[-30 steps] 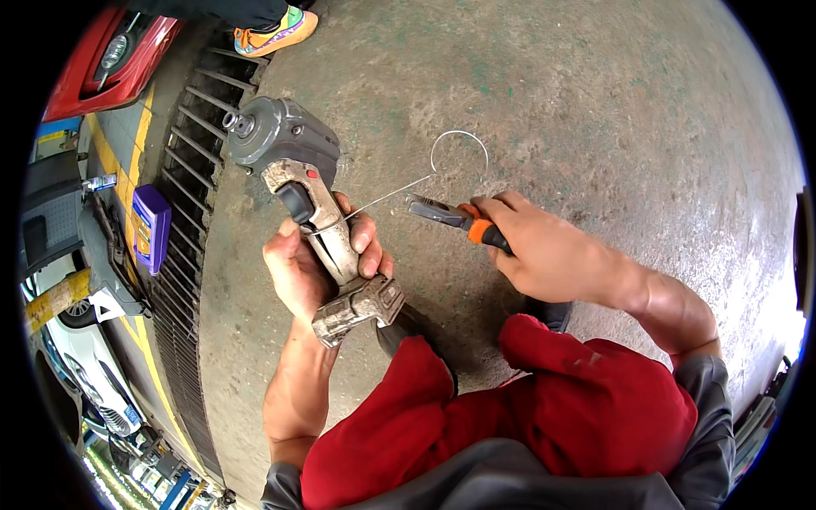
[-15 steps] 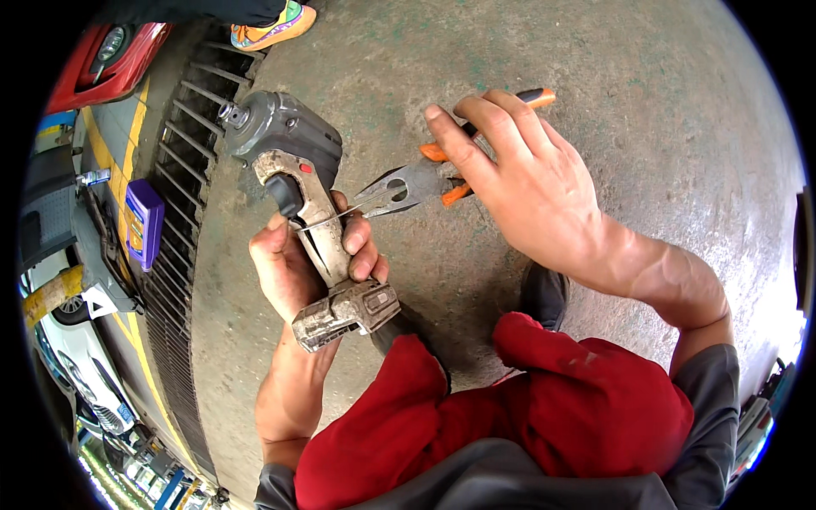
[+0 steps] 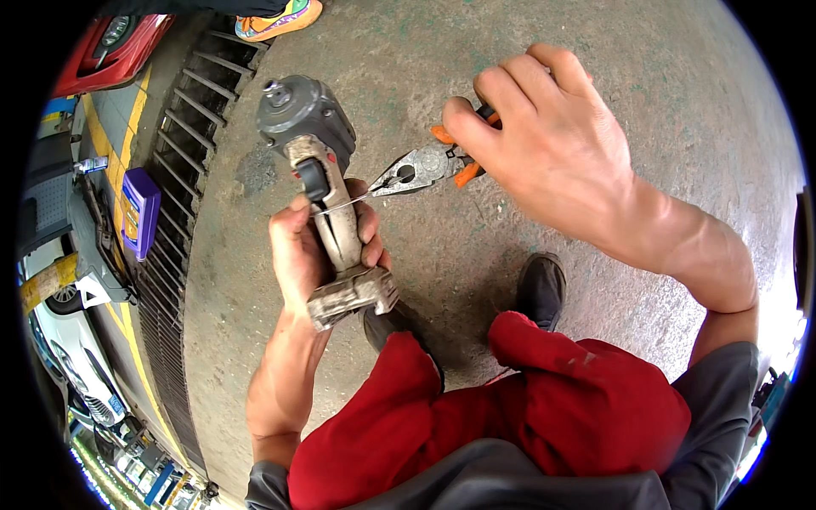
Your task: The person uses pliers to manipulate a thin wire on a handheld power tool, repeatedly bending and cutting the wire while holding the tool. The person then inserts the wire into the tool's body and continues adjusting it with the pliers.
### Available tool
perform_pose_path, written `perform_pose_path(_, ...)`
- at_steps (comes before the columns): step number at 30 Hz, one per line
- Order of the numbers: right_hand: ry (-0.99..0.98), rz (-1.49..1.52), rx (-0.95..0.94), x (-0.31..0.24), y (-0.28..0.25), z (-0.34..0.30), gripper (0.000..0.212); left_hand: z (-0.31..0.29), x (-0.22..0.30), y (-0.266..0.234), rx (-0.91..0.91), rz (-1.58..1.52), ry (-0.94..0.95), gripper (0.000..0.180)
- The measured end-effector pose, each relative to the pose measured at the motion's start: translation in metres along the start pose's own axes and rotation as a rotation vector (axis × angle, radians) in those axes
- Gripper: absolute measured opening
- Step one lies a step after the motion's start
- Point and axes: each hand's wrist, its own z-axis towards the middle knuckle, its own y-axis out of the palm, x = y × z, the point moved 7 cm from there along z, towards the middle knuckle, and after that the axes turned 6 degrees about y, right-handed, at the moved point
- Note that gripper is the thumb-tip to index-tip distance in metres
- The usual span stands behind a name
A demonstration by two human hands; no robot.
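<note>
A worn grey and beige cordless impact wrench (image 3: 310, 119) is gripped by the handle in my left hand (image 3: 291, 255), its square drive pointing up and away. At the bottom of the handle, the foot shows no battery. A thin metal wire (image 3: 342, 206) runs around the handle just below the black trigger. The jaws of the pliers (image 3: 425, 164) meet the wire on its right side. My right hand (image 3: 561, 144) is closed around the pliers' orange and black handles, which it mostly hides.
Concrete floor (image 3: 408, 76) lies under my hands. A metal drain grate (image 3: 191, 110) runs along the left, with a purple bottle (image 3: 140, 212) beside it. Another person's colourful shoe (image 3: 279, 21) stands at the top. Red (image 3: 110, 51) and white (image 3: 81, 357) cars are farther left.
My right hand's fingers, spread over the pliers before, have curled around the handles, and the hand has risen. The impact wrench has shifted right and turned more upright in my left hand.
</note>
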Motion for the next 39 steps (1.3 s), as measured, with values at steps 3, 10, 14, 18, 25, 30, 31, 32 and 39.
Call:
perform_pose_path(3, -0.047, -0.076, 0.004, -0.005, -0.019, 0.018, 0.021, 0.004, -0.008, -0.009, 0.03, 0.045, -0.038, 0.06)
perform_pose_path(10, -0.098, -0.128, -0.106, -0.005, 0.008, 0.002, 0.018, 0.002, -0.011, -0.007, -0.005, -0.025, -0.06, 0.062)
perform_pose_path(14, -0.07, -0.032, -0.113, -0.004, 0.009, 0.004, 0.019, -0.006, -0.001, 0.005, -0.022, -0.061, -0.029, 0.066)
perform_pose_path(18, -0.058, 0.057, -0.085, -0.006, 0.025, 0.0, 0.02, -0.006, 0.003, 0.014, -0.05, -0.083, 0.011, 0.066)
perform_pose_path(25, -0.03, 0.079, -0.064, -0.009, 0.033, -0.003, 0.019, -0.005, 0.005, 0.015, -0.064, -0.108, 0.033, 0.069)
perform_pose_path(30, -0.028, 0.105, -0.041, -0.007, 0.035, 0.0, 0.017, -0.002, 0.004, 0.009, -0.086, -0.162, 0.005, 0.069)
perform_pose_path(31, -0.028, 0.109, -0.072, -0.007, 0.035, 0.0, 0.018, -0.001, 0.004, 0.005, -0.1, -0.201, -0.013, 0.069)
perform_pose_path(32, -0.027, 0.106, -0.066, -0.007, 0.035, 0.001, 0.019, -0.002, 0.003, 0.004, -0.11, -0.242, -0.029, 0.07)
perform_pose_path(39, -0.049, 0.091, -0.064, -0.009, 0.04, 0.001, 0.02, -0.005, 0.001, 0.013, -0.154, -0.232, -0.044, 0.067)
